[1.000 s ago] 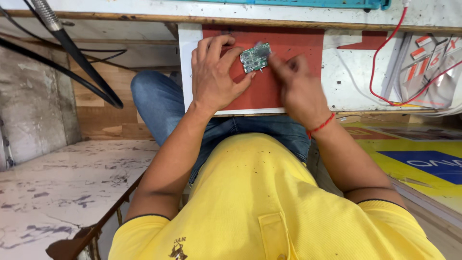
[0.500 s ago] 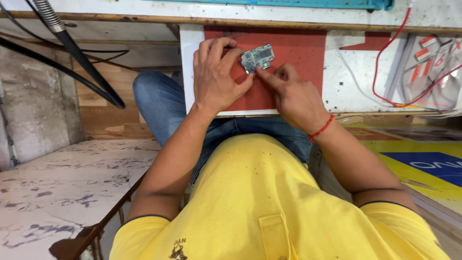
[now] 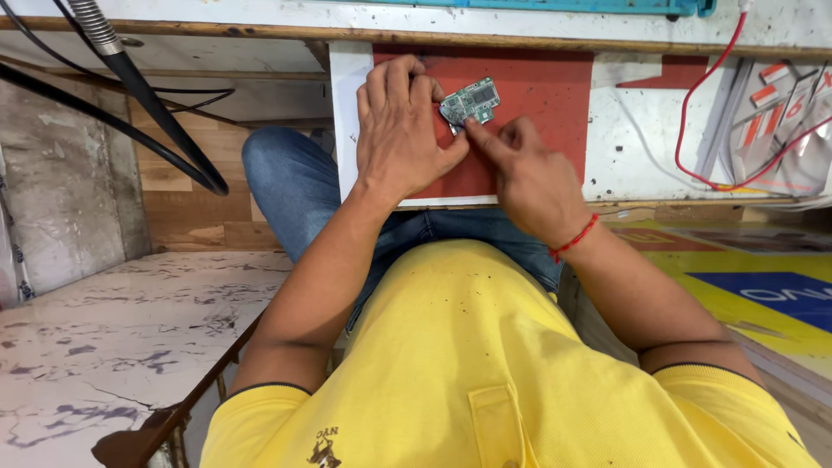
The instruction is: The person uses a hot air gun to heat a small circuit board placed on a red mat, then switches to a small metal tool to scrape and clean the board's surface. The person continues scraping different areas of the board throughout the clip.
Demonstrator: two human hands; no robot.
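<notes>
- Workbench [image 3: 659,147], white top, worn and speckled, runs across the upper view beyond both hands.
- Red mat [image 3: 546,95] lies on the bench, under the fingers of both hands and stretching off to their right.
- Black cables [image 3: 165,130] sweep down well to the left of the left hand, clear of the bench edge; a ribbed metal hose [image 3: 87,22] joins them at the top.
- Red wire [image 3: 693,113] loops over the white top, well to the right of the right hand's fingers.
- Left hand [image 3: 403,130] lies palm down on the mat, fingers curled, tips pinching the left edge of a small green circuit board [image 3: 471,101].
- Right hand [image 3: 529,169] sits just beside the left, knuckles up; forefinger stretched out with its tip touching the board's lower edge, other fingers folded in. No closed grasp around the board on this side.
- Red thread band [image 3: 574,239] circles the right wrist, behind the fingers.
- Circuit board sits between the two sets of fingertips, slightly tilted; cannot tell whether it rests flat on the mat or is lifted off it.
</notes>
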